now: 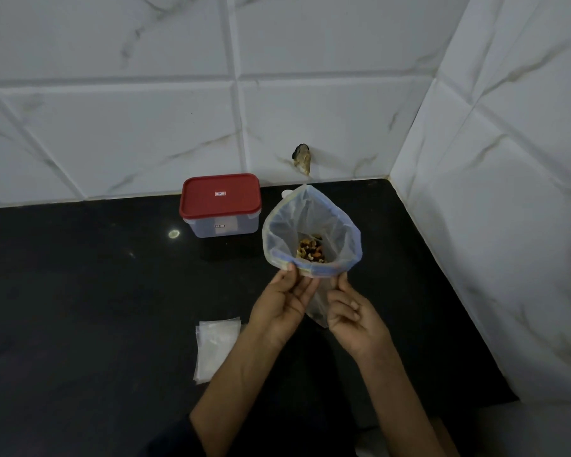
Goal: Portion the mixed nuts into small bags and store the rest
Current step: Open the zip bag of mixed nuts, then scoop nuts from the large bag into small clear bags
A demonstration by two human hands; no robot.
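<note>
While held above a black counter, beside stacked small bags near the front edge: open zip bag of nuts, rim pinched by left hand and right hand, with red-lidded box closed beyond, against tiled wall.

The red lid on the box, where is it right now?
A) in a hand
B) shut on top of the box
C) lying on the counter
B: the red lid sits flat on the clear box, while both hands hold the open bag of nuts.
</note>
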